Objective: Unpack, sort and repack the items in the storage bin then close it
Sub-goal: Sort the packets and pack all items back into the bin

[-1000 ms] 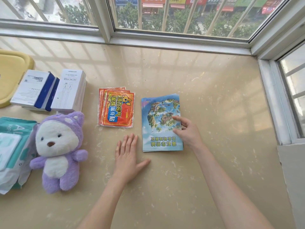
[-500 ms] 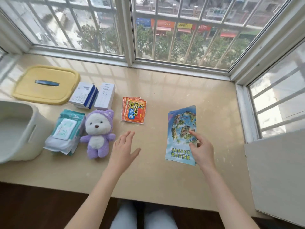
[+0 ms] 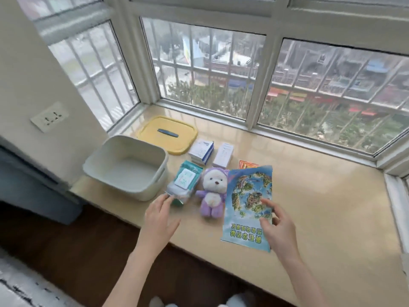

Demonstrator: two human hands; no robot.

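Beige window sill (image 3: 309, 173) w/ bin (image 3: 141, 192), wall socket (image 3: 49, 117); right hand (image 3: 280, 229) pinches booklet (image 3: 247, 196), left hand (image 3: 158, 220) relaxed.

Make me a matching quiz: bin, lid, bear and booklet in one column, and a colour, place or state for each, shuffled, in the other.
Column one:
1. bin
2. lid
3. bear
4. booklet

Column two:
A. held in the right hand
B. yellow, lying flat behind the bin
C. empty
D. purple, beside the wipes

Pairs: 1-C, 2-B, 3-D, 4-A
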